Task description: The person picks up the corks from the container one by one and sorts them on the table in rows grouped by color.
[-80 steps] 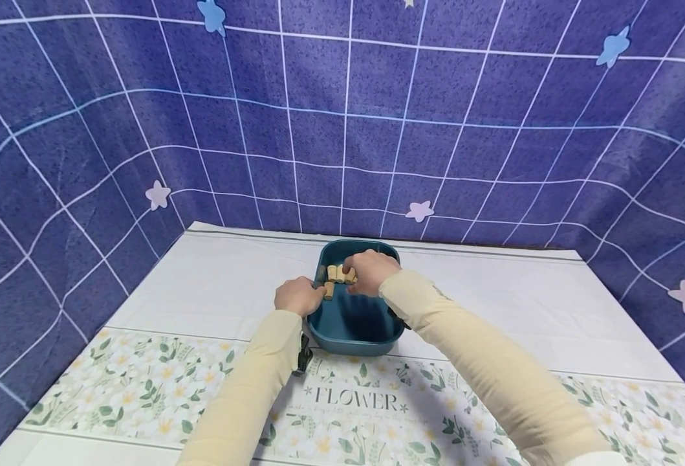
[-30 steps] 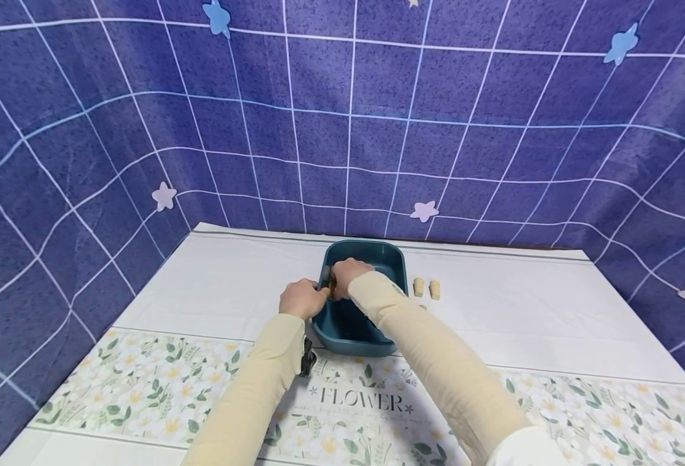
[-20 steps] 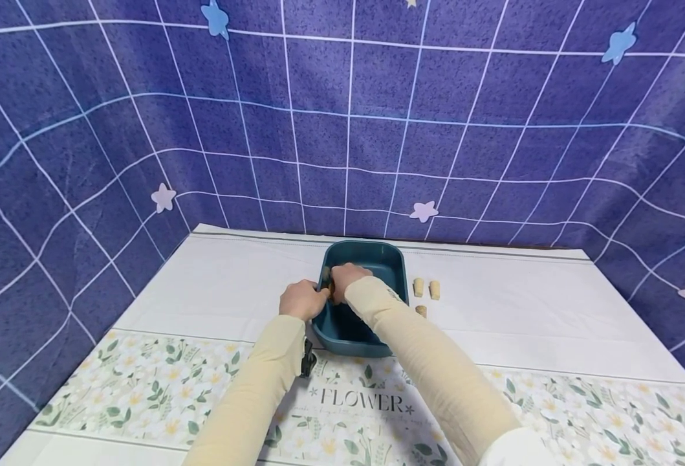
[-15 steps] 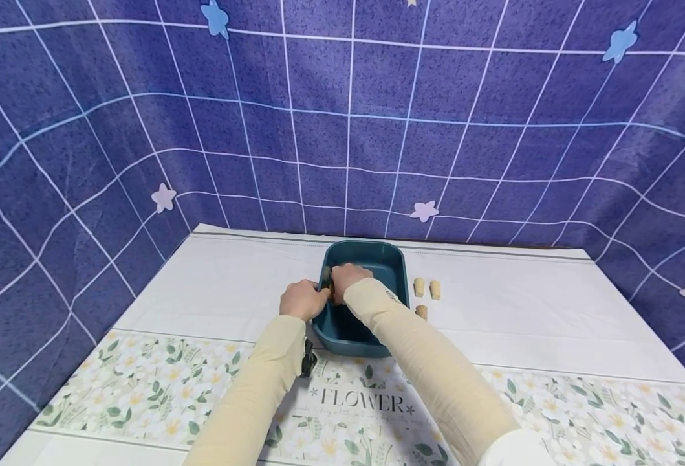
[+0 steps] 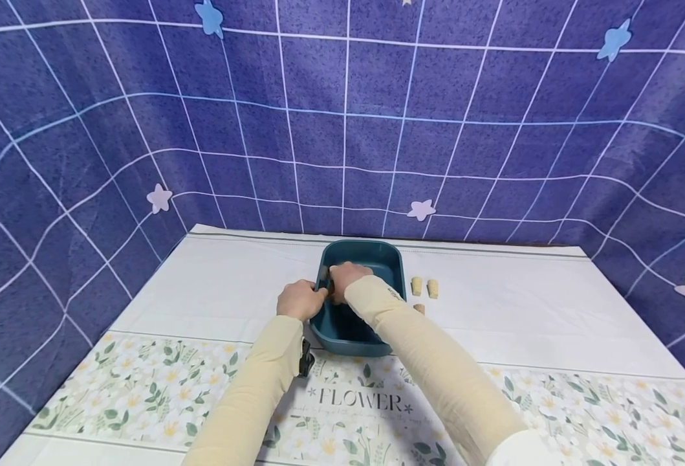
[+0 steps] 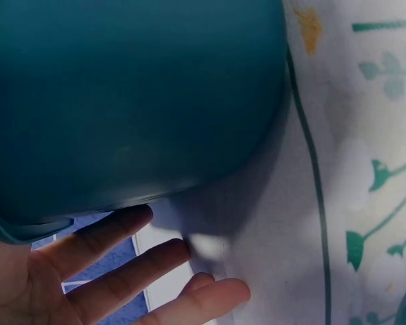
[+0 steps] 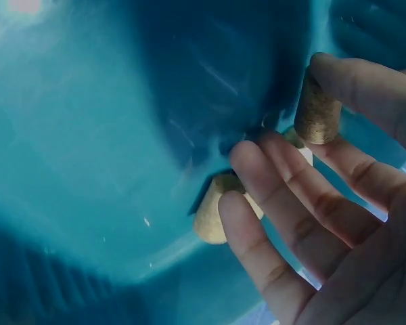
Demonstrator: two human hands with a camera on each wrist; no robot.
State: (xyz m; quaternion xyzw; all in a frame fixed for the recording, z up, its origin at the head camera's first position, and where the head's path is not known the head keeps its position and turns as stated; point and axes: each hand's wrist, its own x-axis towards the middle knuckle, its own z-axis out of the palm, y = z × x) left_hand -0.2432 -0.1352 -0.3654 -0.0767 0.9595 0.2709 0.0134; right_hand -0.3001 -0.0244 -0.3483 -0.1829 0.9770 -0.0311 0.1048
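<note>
My left hand (image 5: 298, 299) holds the left rim of a teal plastic basin (image 5: 356, 349), thumb over the edge. In the left wrist view its other fingers (image 6: 132, 277) spread along the outside of the wall. Inside the basin, near the left side, my right hand (image 5: 348, 283) is close to the left thumb. The right wrist view shows it pinching a tapered cork (image 7: 318, 115) between thumb and a finger. Another cork (image 7: 210, 217) lies in the basin by the fingertips, partly covered. A paler piece (image 7: 304, 154) shows behind the fingers.
Right of the basin, two corks lie side by side, a left one (image 5: 416, 286) and a right one (image 5: 433, 288). A third cork (image 5: 420, 309) shows just above the right sleeve. A floral cloth strip (image 5: 167, 388) crosses the table; a blue gridded curtain (image 5: 464, 149) hangs behind.
My right hand has moved left inside the basin, from the corks near its middle to beside the left thumb. Corks on the table now show where the right sleeve was. My left hand stayed put.
</note>
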